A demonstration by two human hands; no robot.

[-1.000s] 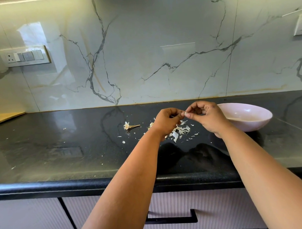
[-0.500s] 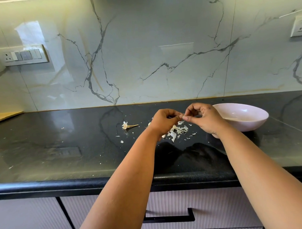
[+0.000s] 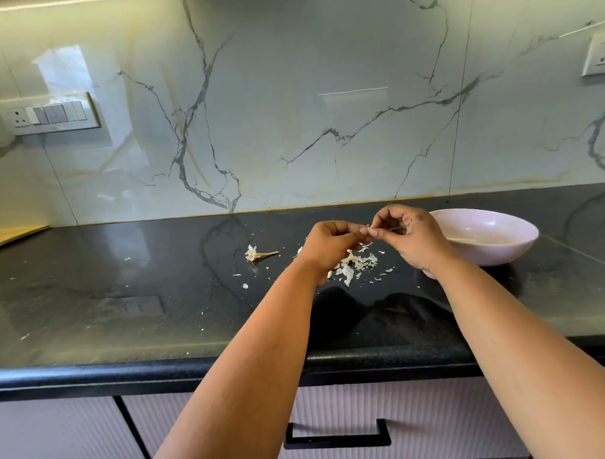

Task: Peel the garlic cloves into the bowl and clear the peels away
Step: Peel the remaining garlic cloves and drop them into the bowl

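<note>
Above the black countertop [image 3: 125, 304], my left hand [image 3: 329, 244] and my right hand [image 3: 411, 237] meet fingertip to fingertip. Both pinch a small garlic clove [image 3: 370, 230], mostly hidden by my fingers. Directly under my hands lies a pile of white garlic peels [image 3: 357, 263]. A pale pink bowl [image 3: 501, 253] stands just right of my right hand, and its inside is largely hidden by that hand. To the left of the pile lies a bare garlic stem [image 3: 259, 254] with its root end.
Small peel flakes [image 3: 244, 285] are scattered over the counter left of the pile. A marble wall runs along the back, with a switch panel [image 3: 48, 114] at left and a socket [image 3: 600, 55] at right. A drawer handle [image 3: 337, 437] shows below the counter's edge.
My hands have stayed together at the clove, with only small shifts of the fingers. The view has drifted slightly to the right.
</note>
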